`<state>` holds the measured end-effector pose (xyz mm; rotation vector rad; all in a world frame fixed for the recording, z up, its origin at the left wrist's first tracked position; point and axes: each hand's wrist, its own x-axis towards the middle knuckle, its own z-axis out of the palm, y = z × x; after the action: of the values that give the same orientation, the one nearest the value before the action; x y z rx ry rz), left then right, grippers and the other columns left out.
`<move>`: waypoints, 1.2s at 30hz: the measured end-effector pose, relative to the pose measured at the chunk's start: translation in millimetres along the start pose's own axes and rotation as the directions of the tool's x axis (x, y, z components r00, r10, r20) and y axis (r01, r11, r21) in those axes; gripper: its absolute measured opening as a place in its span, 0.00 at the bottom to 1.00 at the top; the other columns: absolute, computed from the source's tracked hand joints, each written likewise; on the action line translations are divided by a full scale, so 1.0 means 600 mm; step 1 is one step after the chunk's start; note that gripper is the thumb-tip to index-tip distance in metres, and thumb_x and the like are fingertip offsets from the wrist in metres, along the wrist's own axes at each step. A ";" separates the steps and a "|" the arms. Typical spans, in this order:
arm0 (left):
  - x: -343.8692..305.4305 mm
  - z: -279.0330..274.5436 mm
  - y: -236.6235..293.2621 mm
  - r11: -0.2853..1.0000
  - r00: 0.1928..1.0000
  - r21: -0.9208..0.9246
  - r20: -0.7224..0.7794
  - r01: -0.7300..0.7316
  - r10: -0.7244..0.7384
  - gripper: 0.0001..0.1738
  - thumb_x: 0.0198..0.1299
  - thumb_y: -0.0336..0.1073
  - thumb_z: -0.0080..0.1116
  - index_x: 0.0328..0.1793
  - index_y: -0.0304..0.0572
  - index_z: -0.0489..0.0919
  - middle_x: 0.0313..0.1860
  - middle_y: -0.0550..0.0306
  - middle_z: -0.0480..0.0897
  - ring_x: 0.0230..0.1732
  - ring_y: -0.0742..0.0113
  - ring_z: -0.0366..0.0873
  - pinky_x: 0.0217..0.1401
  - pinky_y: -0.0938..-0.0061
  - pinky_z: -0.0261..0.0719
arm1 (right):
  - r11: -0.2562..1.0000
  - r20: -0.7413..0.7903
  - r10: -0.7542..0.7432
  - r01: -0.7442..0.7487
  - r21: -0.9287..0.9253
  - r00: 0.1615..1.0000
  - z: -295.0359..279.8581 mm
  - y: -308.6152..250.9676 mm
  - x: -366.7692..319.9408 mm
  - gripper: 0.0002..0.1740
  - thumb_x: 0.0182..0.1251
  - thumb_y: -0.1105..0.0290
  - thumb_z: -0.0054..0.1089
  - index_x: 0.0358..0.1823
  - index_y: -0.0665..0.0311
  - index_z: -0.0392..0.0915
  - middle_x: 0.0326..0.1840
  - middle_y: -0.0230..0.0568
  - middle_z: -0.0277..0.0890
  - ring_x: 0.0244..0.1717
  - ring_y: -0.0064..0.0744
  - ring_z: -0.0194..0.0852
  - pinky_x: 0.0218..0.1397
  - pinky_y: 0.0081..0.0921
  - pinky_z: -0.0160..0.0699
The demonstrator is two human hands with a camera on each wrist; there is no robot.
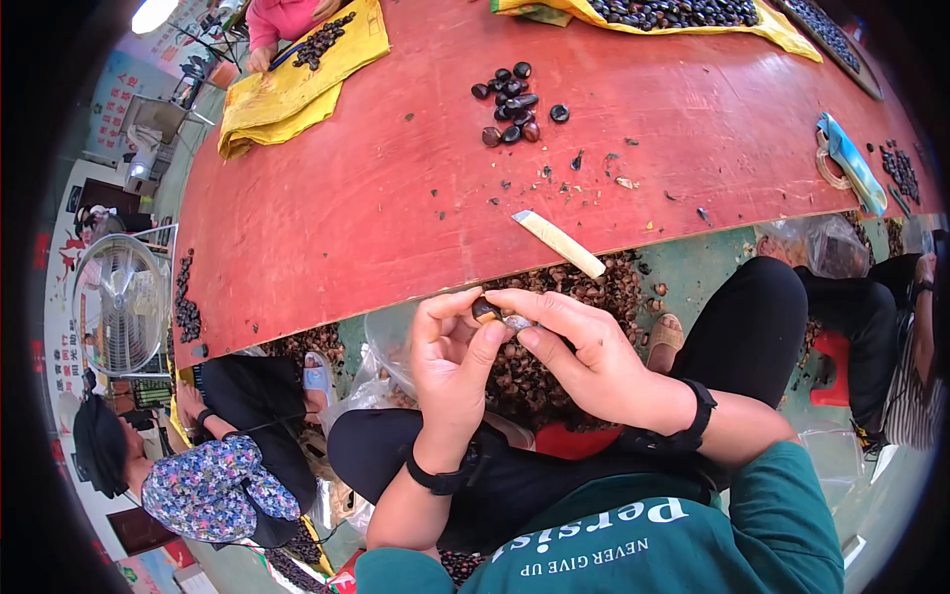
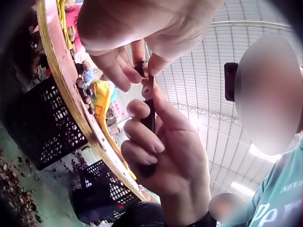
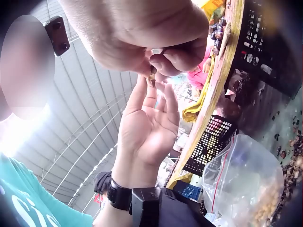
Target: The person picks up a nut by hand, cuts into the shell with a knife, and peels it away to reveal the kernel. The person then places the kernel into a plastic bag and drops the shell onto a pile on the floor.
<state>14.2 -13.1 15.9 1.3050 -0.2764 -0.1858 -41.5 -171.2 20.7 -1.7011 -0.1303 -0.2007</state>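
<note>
In the head view my left hand pinches a dark glossy nut between thumb and fingertips. A yellowish tan patch shows on the nut's lower side. My right hand meets it from the other side, holding a small knife. The knife's black handle lies inside the curled right fingers in the left wrist view, and its short blade reaches the nut. From the right wrist view, the left hand has its fingertips at the nut, while the right hand hides most of the knife.
A red table stands in front, bearing a pile of dark nuts and a pale-handled tool. Shells cover the floor below. Black crates stand under the table. A clear bag holds yellow pieces. Other people sit around.
</note>
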 end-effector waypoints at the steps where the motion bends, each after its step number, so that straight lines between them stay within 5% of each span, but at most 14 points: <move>1: 0.000 -0.004 -0.003 1.000 1.000 0.013 0.020 -0.018 0.018 0.15 0.67 0.24 0.64 0.57 0.37 0.75 0.46 0.59 0.80 0.46 0.74 0.81 0.53 0.75 0.86 | 1.000 -0.015 -0.013 0.013 -0.020 1.000 0.001 0.000 -0.001 0.22 0.75 0.78 0.53 0.69 0.62 0.75 0.45 0.45 0.79 0.43 0.39 0.80 0.49 0.32 0.79; 3: -0.001 -0.017 -0.011 0.998 0.997 0.037 0.061 -0.055 0.053 0.15 0.67 0.27 0.66 0.57 0.38 0.75 0.50 0.58 0.80 0.48 0.74 0.82 0.53 0.75 0.87 | 0.997 -0.043 -0.040 0.038 -0.060 0.998 0.002 0.003 -0.002 0.22 0.74 0.76 0.56 0.69 0.57 0.76 0.39 0.43 0.76 0.36 0.40 0.79 0.42 0.33 0.80; 12: -0.001 -0.020 0.000 0.999 0.996 -0.031 0.091 -0.010 0.012 0.16 0.64 0.21 0.66 0.55 0.37 0.75 0.49 0.56 0.81 0.46 0.73 0.82 0.51 0.77 0.84 | 0.999 -0.071 -0.031 0.033 0.033 0.997 0.007 -0.001 -0.001 0.21 0.74 0.77 0.55 0.66 0.58 0.79 0.32 0.42 0.71 0.33 0.35 0.74 0.40 0.29 0.75; 15: -0.001 -0.028 0.001 0.995 0.992 0.084 0.119 -0.049 0.039 0.16 0.64 0.21 0.66 0.54 0.37 0.75 0.52 0.53 0.80 0.49 0.72 0.82 0.52 0.76 0.83 | 0.999 -0.009 0.030 -0.030 -0.010 1.000 -0.004 -0.006 0.000 0.19 0.77 0.76 0.53 0.66 0.61 0.79 0.38 0.40 0.78 0.39 0.30 0.77 0.46 0.26 0.77; 17: -0.019 -0.016 0.005 0.987 0.938 0.083 0.329 -0.141 0.106 0.17 0.63 0.20 0.67 0.54 0.38 0.74 0.55 0.51 0.79 0.51 0.71 0.81 0.52 0.76 0.83 | 0.978 -0.130 0.167 -0.147 0.147 0.977 -0.018 0.010 0.019 0.18 0.79 0.73 0.51 0.66 0.64 0.79 0.48 0.39 0.81 0.47 0.25 0.77 0.53 0.25 0.77; 20: -0.009 -0.012 0.016 1.000 0.967 -0.018 0.255 0.011 -0.006 0.15 0.67 0.25 0.64 0.57 0.37 0.74 0.52 0.52 0.82 0.50 0.69 0.82 0.56 0.72 0.85 | 0.930 -0.031 0.253 -0.234 0.283 0.967 -0.038 0.021 0.024 0.18 0.82 0.69 0.48 0.67 0.66 0.77 0.58 0.36 0.82 0.54 0.19 0.76 0.60 0.23 0.75; 23: 0.004 -0.027 0.020 0.979 0.973 -0.114 0.180 0.167 -0.145 0.16 0.73 0.32 0.60 0.63 0.36 0.74 0.50 0.54 0.83 0.49 0.72 0.83 0.57 0.69 0.88 | 0.910 0.141 0.303 -0.330 0.251 0.943 -0.027 0.013 0.017 0.18 0.81 0.69 0.51 0.66 0.67 0.77 0.54 0.41 0.84 0.54 0.25 0.80 0.58 0.28 0.77; 25: 0.004 -0.024 0.019 0.952 0.967 -0.201 0.154 0.230 -0.201 0.17 0.73 0.33 0.60 0.64 0.37 0.74 0.51 0.54 0.83 0.49 0.73 0.83 0.56 0.70 0.89 | 0.981 0.011 0.093 -0.093 0.170 0.996 -0.011 0.023 0.015 0.19 0.79 0.71 0.52 0.67 0.67 0.76 0.52 0.46 0.84 0.54 0.34 0.83 0.56 0.31 0.79; 28: 0.006 -0.027 0.013 0.962 0.976 -0.194 0.139 0.194 -0.169 0.17 0.73 0.33 0.60 0.63 0.38 0.74 0.50 0.56 0.82 0.49 0.73 0.83 0.56 0.71 0.89 | 0.997 -0.012 -0.041 0.041 0.063 0.999 -0.015 0.007 0.014 0.21 0.76 0.74 0.54 0.68 0.67 0.74 0.53 0.52 0.82 0.55 0.45 0.84 0.55 0.35 0.81; 36: 0.009 -0.022 0.007 0.982 0.978 -0.083 0.136 0.168 -0.156 0.17 0.73 0.32 0.60 0.63 0.37 0.74 0.50 0.57 0.82 0.49 0.73 0.83 0.57 0.72 0.87 | 0.993 0.001 -0.109 0.109 -0.049 0.994 -0.013 0.005 0.013 0.23 0.73 0.78 0.56 0.69 0.64 0.73 0.55 0.52 0.81 0.54 0.50 0.84 0.54 0.38 0.82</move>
<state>23.0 -1.2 17.6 1.2240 -0.2682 -0.4180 -33.5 -179.4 20.2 -1.7440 -0.2193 -0.2884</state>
